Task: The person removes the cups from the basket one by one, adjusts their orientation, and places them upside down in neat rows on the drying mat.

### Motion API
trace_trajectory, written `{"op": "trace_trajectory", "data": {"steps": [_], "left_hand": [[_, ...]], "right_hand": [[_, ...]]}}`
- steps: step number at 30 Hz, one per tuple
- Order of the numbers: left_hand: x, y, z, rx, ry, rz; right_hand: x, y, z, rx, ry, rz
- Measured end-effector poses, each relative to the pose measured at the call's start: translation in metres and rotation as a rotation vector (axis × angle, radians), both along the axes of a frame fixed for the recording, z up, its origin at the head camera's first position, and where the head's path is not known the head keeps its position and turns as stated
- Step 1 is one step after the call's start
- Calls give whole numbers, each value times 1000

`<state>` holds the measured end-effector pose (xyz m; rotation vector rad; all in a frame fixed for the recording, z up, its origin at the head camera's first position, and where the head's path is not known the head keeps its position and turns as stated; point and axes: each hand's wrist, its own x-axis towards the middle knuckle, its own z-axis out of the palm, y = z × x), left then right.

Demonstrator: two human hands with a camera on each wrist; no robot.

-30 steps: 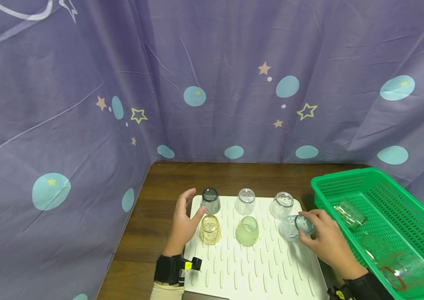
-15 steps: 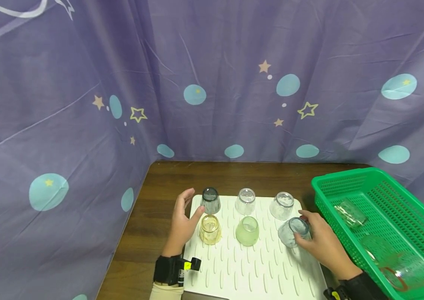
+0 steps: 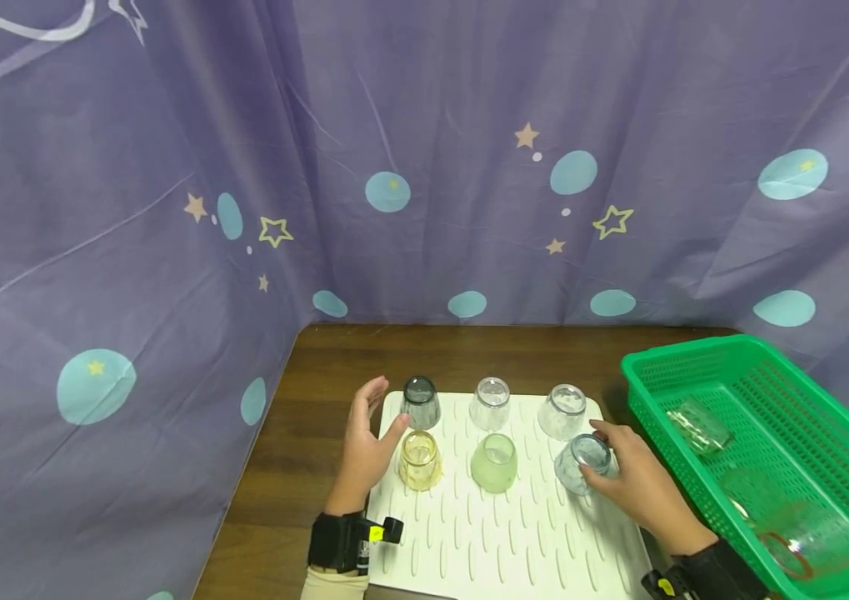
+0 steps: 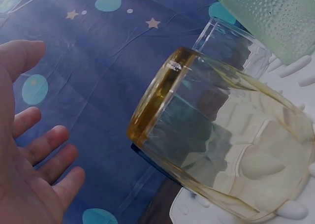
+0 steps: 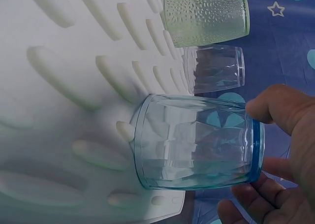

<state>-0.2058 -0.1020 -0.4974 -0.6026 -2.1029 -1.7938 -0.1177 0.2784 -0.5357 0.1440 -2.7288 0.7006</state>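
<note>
My right hand (image 3: 637, 483) pinches a pale blue drinking glass (image 5: 197, 143) near its base, thumb on one side and fingers on the other. That glass stands upside down on the white ridged draining mat (image 3: 499, 542), at the right of the front row. Held still with spread, relaxed fingers, my left hand (image 3: 366, 450) is beside the upturned yellow glass (image 3: 420, 467) and the dark grey glass (image 3: 421, 404), gripping neither. A frosted green glass (image 3: 495, 467) is in the middle of the front row. Behind it are two clear glasses, one central (image 3: 491, 404) and one right (image 3: 563, 412).
A green plastic basket (image 3: 645, 375) stands to the right of the mat, with several glasses lying in it, among them a clear patterned one (image 3: 701, 429). Brown wooden table (image 3: 274, 475) surrounds the mat. A purple curtain (image 3: 454, 208) hangs behind and at the left.
The blue glass, tilted in my right hand a second ago, now stands upside down on the mat. My right hand has shifted slightly left with it; the left hand has stayed about where it was.
</note>
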Motion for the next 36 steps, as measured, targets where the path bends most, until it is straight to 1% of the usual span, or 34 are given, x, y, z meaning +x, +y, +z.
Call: {"op": "trace_trajectory", "data": {"steps": [3,5,11,15,18,22,24,28,29,32,35,36], "left_hand": [[2,-1,0,2,-4,14],[1,-1,0,2,-2,20],[-2,1,2,2,17,8],[-2,1,1,-14,31,7],[0,0,1,-21,43,7],[3,-2,2,-23,52,8],[4,-2,3,-21,56,9],[5,-2,2,-25,57,13],[4,-2,-2,-26,58,17],[-3,-4,-16,-36,61,25],[-11,-6,-31,-45,63,20],[-12,-7,-34,-46,61,14]], "right_hand": [[0,0,0,-1,-32,0],[-1,0,2,0,-30,5],[-1,4,8,19,30,36],[3,8,14,30,69,55],[7,10,22,37,114,66],[13,23,45,56,124,60],[14,40,59,71,75,30],[7,89,82,117,-128,-52],[5,103,86,129,-178,-70],[-3,140,89,165,-322,-106],[-8,167,85,199,-405,-143],[-10,173,83,207,-428,-154]]}}
